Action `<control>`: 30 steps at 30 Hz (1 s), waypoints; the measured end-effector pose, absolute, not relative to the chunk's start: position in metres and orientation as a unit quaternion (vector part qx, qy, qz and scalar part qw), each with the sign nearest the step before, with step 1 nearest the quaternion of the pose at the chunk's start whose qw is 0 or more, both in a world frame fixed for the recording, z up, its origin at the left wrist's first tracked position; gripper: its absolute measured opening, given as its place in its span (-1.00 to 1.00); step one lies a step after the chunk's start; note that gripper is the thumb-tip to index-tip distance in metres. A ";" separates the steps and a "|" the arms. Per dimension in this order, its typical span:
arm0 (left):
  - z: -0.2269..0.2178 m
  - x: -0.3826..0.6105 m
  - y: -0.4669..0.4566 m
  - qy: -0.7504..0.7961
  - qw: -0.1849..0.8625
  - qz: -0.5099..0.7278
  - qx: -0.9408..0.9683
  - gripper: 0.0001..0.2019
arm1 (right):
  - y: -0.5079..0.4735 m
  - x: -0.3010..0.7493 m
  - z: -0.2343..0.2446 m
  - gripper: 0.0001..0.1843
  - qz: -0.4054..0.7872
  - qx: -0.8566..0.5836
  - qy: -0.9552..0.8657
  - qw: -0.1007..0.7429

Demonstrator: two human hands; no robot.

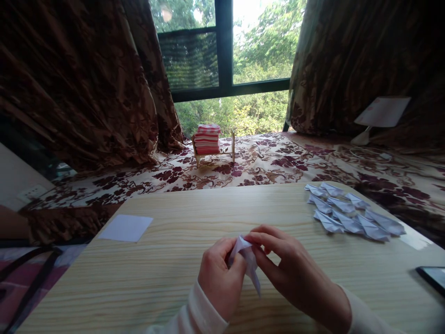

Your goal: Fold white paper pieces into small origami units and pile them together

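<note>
Both of my hands meet over the near middle of a light wooden table (pixel 167 260). My left hand (pixel 220 278) and my right hand (pixel 292 269) each pinch the same small folded piece of white paper (pixel 247 259), held just above the tabletop. Its pointed end hangs down toward me between the two hands. Fingers of both hands are closed on the paper.
Several folded white paper pieces (pixel 351 215) lie at the table's right side. A flat white paper square (pixel 125 228) lies at the left. A dark phone (pixel 433 277) sits at the right edge. Beyond the table are a patterned cloth, a small wooden stand with striped fabric (pixel 207 141), curtains and a window.
</note>
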State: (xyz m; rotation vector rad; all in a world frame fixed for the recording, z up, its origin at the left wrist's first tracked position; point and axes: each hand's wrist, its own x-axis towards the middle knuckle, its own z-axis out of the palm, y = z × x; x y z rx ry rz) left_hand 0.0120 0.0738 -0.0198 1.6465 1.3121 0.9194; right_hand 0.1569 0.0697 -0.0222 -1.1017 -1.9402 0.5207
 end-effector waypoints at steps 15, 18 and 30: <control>-0.020 0.010 0.079 0.537 0.461 0.365 0.605 -0.74 | 0.074 0.157 -0.031 -0.91 0.285 -0.484 -0.701 0.439; -0.020 0.009 0.080 0.535 0.482 0.370 0.587 -0.72 | 0.075 0.159 -0.031 -0.91 0.274 -0.495 -0.704 0.430; -0.021 0.009 0.082 0.532 0.484 0.378 0.583 -0.73 | 0.074 0.158 -0.030 -0.78 0.281 -0.453 -0.726 0.434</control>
